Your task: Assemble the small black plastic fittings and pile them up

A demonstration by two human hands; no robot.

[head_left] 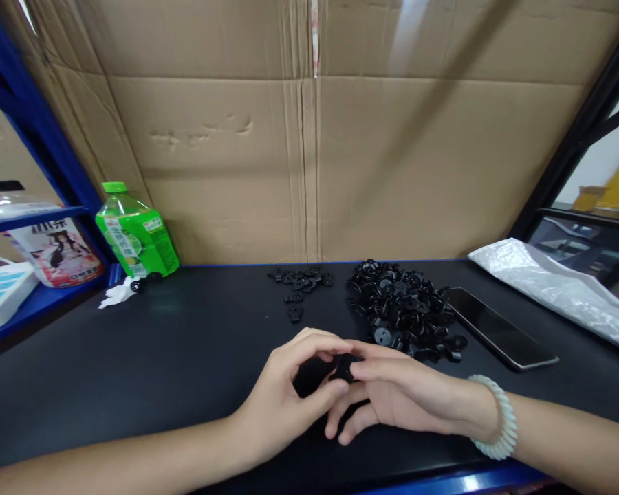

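A small black plastic part (344, 368) is pinched between both hands above the front of the black table (186, 371). The thumb and fingers of my left hand (294, 388) close on its left side. My right hand (392, 385), with a pale coiled band at the wrist, grips it from the right by thumb and forefinger, the other fingers curled below. The fingers cover much of the part. Just beyond my right hand lies a large heap of similar black parts (407, 302). A smaller scattered group of black parts (302, 280) lies further left.
A dark phone (498, 330) lies right of the heap, near a silvery plastic bag (562, 289). At the back left stands a green bottle (137, 237), with a crumpled white piece (117, 294) before it. A cardboard wall (227, 165) closes off the back.
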